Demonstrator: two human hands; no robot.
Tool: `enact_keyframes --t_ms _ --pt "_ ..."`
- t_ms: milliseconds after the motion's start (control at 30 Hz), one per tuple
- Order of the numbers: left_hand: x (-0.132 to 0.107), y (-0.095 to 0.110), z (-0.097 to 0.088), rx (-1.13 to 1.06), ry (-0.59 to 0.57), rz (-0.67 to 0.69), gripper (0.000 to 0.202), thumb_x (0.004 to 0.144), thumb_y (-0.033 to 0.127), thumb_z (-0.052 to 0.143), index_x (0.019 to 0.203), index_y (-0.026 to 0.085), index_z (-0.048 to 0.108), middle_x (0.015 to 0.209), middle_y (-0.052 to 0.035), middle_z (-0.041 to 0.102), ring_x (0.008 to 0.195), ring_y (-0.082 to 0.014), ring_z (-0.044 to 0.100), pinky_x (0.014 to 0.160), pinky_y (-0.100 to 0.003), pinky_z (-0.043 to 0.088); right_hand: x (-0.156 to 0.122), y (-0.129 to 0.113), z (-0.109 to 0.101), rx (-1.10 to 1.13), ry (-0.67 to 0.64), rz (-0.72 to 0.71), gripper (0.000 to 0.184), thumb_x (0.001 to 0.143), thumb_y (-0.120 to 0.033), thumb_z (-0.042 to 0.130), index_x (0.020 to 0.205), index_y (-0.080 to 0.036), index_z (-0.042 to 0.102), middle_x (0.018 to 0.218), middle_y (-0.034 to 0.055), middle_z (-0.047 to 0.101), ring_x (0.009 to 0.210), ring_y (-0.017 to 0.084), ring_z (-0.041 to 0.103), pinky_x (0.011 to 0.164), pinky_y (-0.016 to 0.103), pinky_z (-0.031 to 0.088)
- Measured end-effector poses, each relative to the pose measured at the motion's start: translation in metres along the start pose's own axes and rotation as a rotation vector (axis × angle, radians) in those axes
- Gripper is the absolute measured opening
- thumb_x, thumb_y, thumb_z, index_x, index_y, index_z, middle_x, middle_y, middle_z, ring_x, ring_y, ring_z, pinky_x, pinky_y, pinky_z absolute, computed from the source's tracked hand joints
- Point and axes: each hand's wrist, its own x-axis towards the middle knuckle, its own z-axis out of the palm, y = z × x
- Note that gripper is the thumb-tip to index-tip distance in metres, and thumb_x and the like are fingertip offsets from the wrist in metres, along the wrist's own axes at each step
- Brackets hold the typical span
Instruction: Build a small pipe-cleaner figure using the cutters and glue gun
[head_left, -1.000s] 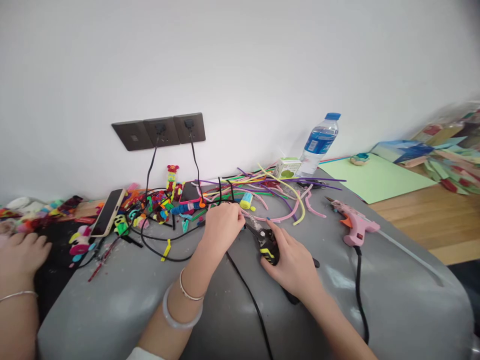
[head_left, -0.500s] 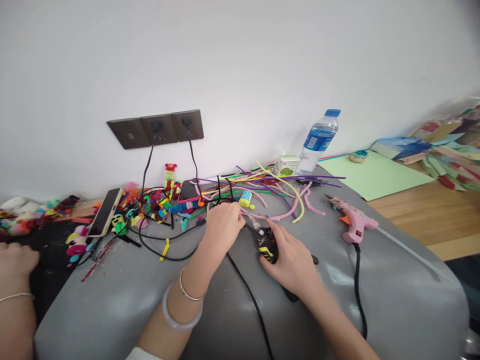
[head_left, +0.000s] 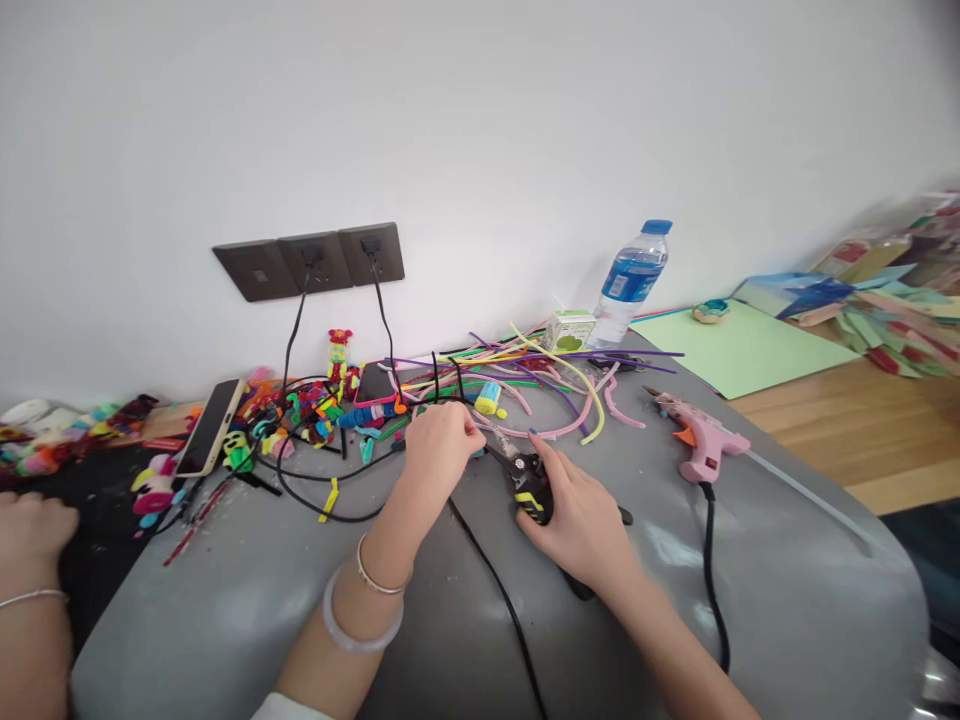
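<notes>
My left hand (head_left: 441,450) is closed, its fingertips pinched beside the tip of the tool; what they hold is hidden. My right hand (head_left: 581,510) is wrapped over black-and-yellow pliers (head_left: 531,492), whose dark jaws point left toward my left fingers. The pliers' handle ends show beyond my palm. Just behind my hands lie a small light-blue and yellow fuzzy piece (head_left: 489,398) and a heap of pink, yellow and purple pipe cleaners (head_left: 592,400). Thin black strands (head_left: 435,376) stick up behind my left hand.
On the right rests a pink glue gun (head_left: 705,440) with a black cord. A water bottle (head_left: 632,280) and a small drink carton (head_left: 568,330) stand by the wall. Left are a phone (head_left: 210,430), colourful fuzzy figures (head_left: 238,450), looping black cables (head_left: 300,490) and another person's hand (head_left: 34,535).
The view has shifted slightly. My left hand has moved a little to the left and its pinch has turned slightly; my right hand keeps its grip on the pliers.
</notes>
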Motion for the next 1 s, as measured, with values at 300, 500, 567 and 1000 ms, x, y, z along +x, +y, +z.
enact_keyframes --t_ms 300,500,567,1000 --pt "0.015 -0.027 0.003 -0.392 -0.112 0.077 0.012 0.068 0.026 0.061 0.069 0.017 0.069 0.060 0.0007 0.058 0.057 -0.0135 0.050 0.053 -0.025 0.030 0.001 -0.001 -0.002 0.009 -0.012 0.007 0.076 0.071 -0.025 0.054 0.144 -0.017 0.035 0.111 0.0109 0.066 0.097 0.029 0.065 0.076 0.038 0.050" --pt "0.029 -0.044 0.012 -0.604 -0.243 0.137 0.016 0.067 0.027 0.060 0.065 0.013 0.067 0.053 0.0038 0.046 0.053 -0.0100 0.039 0.052 -0.025 0.027 0.001 -0.001 -0.002 0.006 -0.027 0.023 0.075 0.072 -0.026 0.054 0.144 -0.016 0.035 0.111 0.0109 0.066 0.098 0.029 0.064 0.078 0.038 0.051" --pt "0.030 -0.046 0.008 -0.617 -0.241 0.174 0.021 0.070 0.030 0.059 0.071 0.012 0.070 0.059 0.0016 0.053 0.057 -0.0115 0.044 0.055 -0.025 0.032 0.001 -0.001 -0.003 0.006 -0.034 0.029 0.075 0.072 -0.026 0.055 0.144 -0.016 0.035 0.110 0.0108 0.065 0.097 0.030 0.064 0.078 0.039 0.051" --pt "0.017 -0.037 0.000 -0.321 -0.193 0.338 0.036 0.085 0.049 0.050 0.067 0.019 0.056 0.061 0.0018 0.055 0.057 -0.0133 0.047 0.053 -0.025 0.030 0.000 0.000 -0.002 0.002 -0.017 0.011 0.073 0.072 -0.025 0.054 0.143 -0.017 0.036 0.108 0.0095 0.066 0.095 0.028 0.064 0.075 0.037 0.049"
